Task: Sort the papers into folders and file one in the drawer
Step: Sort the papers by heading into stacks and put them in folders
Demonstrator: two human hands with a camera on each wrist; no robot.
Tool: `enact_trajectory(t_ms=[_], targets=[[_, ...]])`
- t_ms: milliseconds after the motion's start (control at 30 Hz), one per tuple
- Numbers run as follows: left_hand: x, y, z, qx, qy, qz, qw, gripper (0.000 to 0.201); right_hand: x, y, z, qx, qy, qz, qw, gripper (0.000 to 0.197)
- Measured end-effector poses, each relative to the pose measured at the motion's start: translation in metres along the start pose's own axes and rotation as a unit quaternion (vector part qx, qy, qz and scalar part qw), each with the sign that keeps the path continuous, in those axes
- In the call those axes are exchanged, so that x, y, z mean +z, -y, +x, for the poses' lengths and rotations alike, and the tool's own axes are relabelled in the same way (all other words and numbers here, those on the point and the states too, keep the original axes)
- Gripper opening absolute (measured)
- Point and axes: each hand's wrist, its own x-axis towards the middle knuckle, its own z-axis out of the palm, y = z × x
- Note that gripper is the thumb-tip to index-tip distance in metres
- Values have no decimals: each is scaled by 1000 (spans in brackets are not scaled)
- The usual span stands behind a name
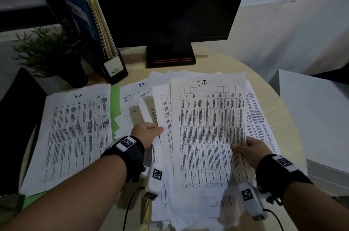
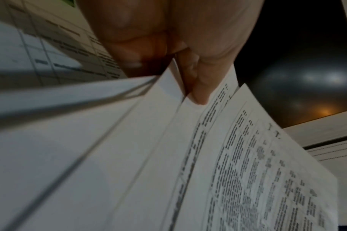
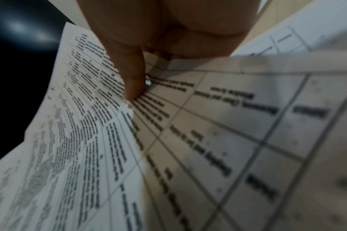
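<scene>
A loose stack of printed sheets headed "I.T." (image 1: pixel 209 132) is lifted off the desk in front of me. My left hand (image 1: pixel 149 133) pinches the stack's left edge, thumb on top; the left wrist view shows its fingers (image 2: pixel 198 87) between the sheets (image 2: pixel 168 156). My right hand (image 1: pixel 249 148) pinches the top I.T. sheet's right edge, thumb (image 3: pixel 133 78) pressed on the printed table (image 3: pixel 89 140). A separate pile headed "H.R." (image 1: pixel 75 136) lies at the left on a green folder (image 1: pixel 114 110). More I.T. sheets (image 1: pixel 136 96) lie spread behind.
A dark monitor (image 1: pixel 166 4) on its stand (image 1: pixel 171 57) is behind the papers. A black file holder (image 1: pixel 111 68) with folders and a potted plant (image 1: pixel 47 51) stand at back left. A white cabinet (image 1: pixel 317 117) is on the right, a dark object (image 1: pixel 17 127) at far left.
</scene>
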Motion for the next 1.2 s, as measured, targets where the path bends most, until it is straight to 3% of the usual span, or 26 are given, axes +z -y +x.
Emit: enact_trajectory(t_ms=[67,300,433,500,600,667,767,867,933,1033,1100,1167,1200], targets=[[0,0,-3,17,-3,31,999,10,0,-2,3,8,1,-8,1000,30],[-6,1,2,25,-5,86,996,15,-16,-4,9,12,-96,-27,995,13],[-5,7,9,44,-18,104,993,19,-19,-2,6,19,-87,-36,995,14],[0,11,11,24,-32,28,999,46,-12,4,0,-4,-71,-64,995,12],[9,11,10,-2,-46,-66,997,111,9,16,-10,-30,-43,-97,994,3],[15,13,13,-30,-28,-72,997,123,25,25,-17,-66,-8,-118,991,7],[22,2,0,-34,27,-21,999,73,41,30,-25,-117,46,-225,966,47],[24,-5,-9,-3,11,111,994,49,37,37,-31,-110,55,-284,951,67],[22,-18,-20,48,20,115,992,31,27,40,-29,-103,26,-291,951,79],[16,-42,-38,91,46,66,993,7,3,43,-19,-85,-35,-142,986,96],[9,-59,-49,121,56,37,990,11,-14,48,-14,-83,-32,11,996,111],[3,-74,-55,152,72,9,986,11,-30,57,-15,-99,6,159,982,134],[0,-81,-59,164,87,0,983,9,-35,63,-16,-113,24,215,970,135]])
